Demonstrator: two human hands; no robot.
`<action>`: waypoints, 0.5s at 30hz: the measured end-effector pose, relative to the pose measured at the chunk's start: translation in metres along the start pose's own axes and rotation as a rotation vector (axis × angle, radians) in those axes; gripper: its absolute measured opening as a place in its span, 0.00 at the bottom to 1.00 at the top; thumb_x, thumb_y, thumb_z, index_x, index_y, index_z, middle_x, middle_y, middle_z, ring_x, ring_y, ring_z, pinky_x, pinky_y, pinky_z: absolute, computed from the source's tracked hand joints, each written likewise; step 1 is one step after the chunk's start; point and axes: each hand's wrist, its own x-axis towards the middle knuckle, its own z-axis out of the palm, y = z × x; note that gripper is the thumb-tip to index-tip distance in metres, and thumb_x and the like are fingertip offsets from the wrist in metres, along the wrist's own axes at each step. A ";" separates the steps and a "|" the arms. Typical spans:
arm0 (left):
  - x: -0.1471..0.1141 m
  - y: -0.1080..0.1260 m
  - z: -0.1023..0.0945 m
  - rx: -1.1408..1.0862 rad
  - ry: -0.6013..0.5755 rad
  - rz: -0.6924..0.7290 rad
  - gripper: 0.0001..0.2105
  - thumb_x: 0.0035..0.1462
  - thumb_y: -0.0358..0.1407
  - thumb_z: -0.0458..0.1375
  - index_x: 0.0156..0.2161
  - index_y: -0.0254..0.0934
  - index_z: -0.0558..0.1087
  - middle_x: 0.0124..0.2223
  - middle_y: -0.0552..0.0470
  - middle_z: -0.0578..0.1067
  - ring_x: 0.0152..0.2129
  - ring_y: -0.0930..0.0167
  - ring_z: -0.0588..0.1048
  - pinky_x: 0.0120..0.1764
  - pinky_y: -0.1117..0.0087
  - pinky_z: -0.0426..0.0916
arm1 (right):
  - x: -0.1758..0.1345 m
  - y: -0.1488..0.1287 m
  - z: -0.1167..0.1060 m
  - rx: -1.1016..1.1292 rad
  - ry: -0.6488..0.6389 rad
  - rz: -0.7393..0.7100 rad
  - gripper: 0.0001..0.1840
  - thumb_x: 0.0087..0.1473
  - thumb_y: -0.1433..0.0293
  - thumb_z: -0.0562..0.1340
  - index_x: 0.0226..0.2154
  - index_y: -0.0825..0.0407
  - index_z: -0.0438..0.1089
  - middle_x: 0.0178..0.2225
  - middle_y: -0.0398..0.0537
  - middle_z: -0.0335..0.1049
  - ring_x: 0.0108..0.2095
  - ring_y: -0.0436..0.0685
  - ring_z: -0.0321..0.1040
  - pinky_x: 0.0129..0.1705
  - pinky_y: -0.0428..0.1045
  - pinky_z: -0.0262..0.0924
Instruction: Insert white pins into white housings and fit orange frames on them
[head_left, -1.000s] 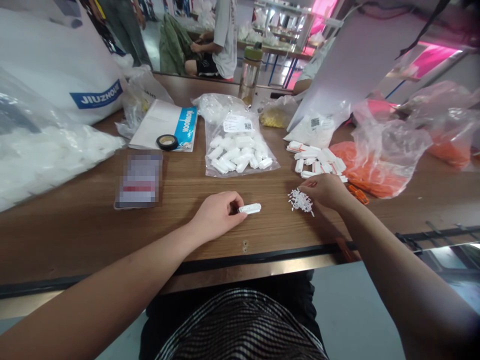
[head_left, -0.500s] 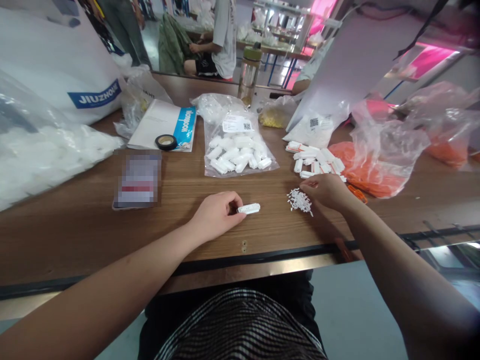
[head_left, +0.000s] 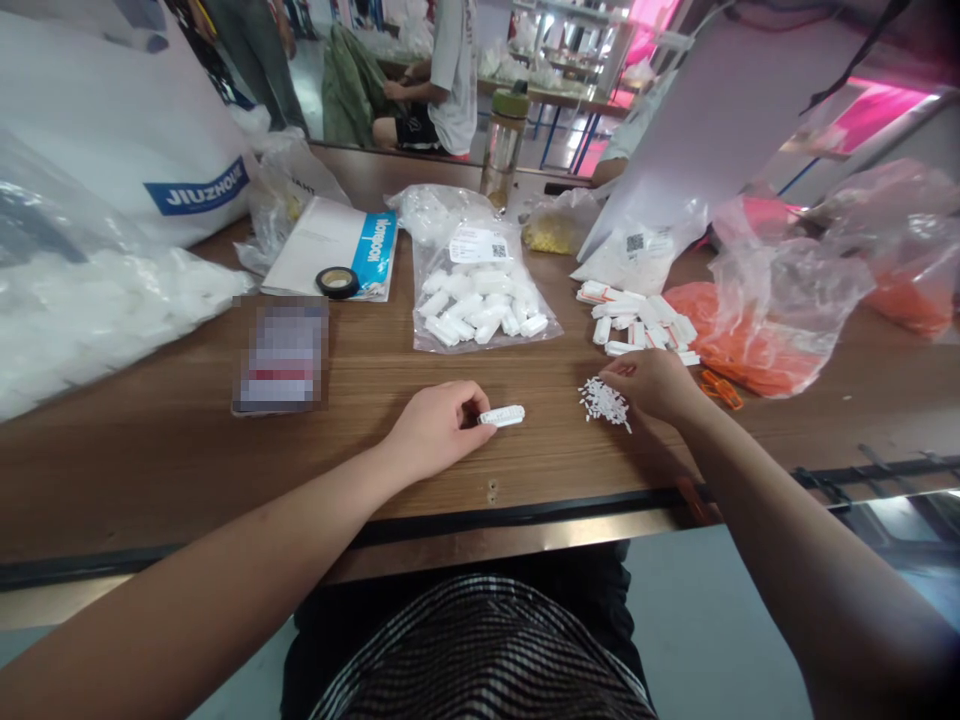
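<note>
Between the thumb and fingers of my left hand point(head_left: 439, 425) is a white plastic connector housing point(head_left: 504, 415), lying low over the wooden table with its slotted face up. My right hand point(head_left: 651, 383) is at the upper right edge of a small heap of tiny white pieces point(head_left: 604, 402). Its thumb and fingertips are pinched together there; whether a piece is between them is too small to make out. Just behind that hand lies a pile of white housings point(head_left: 637, 320), some with orange strips.
A clear bag of white housings point(head_left: 484, 300) lies at the middle back. To its left are a notebook point(head_left: 307, 250), black tape point(head_left: 337, 282) and a blurred flat object point(head_left: 281, 358). Orange parts in a bag point(head_left: 776, 335) sit right. A bottle point(head_left: 502, 150) stands behind.
The whole view has shifted slightly to the right. Both hands keep nearly the same places, the left on the housing and the right at the heap of tiny pieces.
</note>
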 end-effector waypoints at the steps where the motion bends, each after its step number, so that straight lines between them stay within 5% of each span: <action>1: 0.000 0.001 0.000 -0.002 -0.001 -0.003 0.06 0.52 0.38 0.63 0.34 0.39 0.73 0.25 0.58 0.68 0.22 0.74 0.65 0.29 0.70 0.58 | 0.001 0.000 0.000 0.022 -0.004 0.021 0.11 0.47 0.62 0.64 0.26 0.51 0.80 0.25 0.47 0.78 0.28 0.58 0.73 0.28 0.48 0.59; 6: -0.001 0.001 0.000 -0.040 0.008 0.001 0.05 0.51 0.37 0.62 0.34 0.39 0.73 0.25 0.58 0.69 0.22 0.74 0.64 0.29 0.71 0.59 | -0.011 -0.030 -0.006 0.168 0.100 -0.001 0.09 0.48 0.64 0.64 0.26 0.51 0.78 0.24 0.45 0.76 0.27 0.56 0.71 0.29 0.49 0.59; 11: -0.002 0.000 0.002 -0.100 0.024 0.027 0.05 0.52 0.35 0.62 0.36 0.40 0.76 0.30 0.56 0.72 0.23 0.75 0.65 0.30 0.71 0.60 | -0.039 -0.090 -0.004 0.484 -0.043 -0.409 0.08 0.54 0.64 0.63 0.29 0.49 0.75 0.30 0.44 0.75 0.33 0.54 0.70 0.38 0.50 0.61; 15: -0.002 0.002 0.001 -0.105 0.027 0.028 0.05 0.52 0.35 0.62 0.36 0.40 0.77 0.29 0.55 0.72 0.24 0.74 0.66 0.30 0.70 0.61 | -0.047 -0.112 0.006 0.427 -0.069 -0.521 0.05 0.56 0.68 0.62 0.29 0.49 0.72 0.32 0.43 0.73 0.36 0.55 0.68 0.44 0.53 0.58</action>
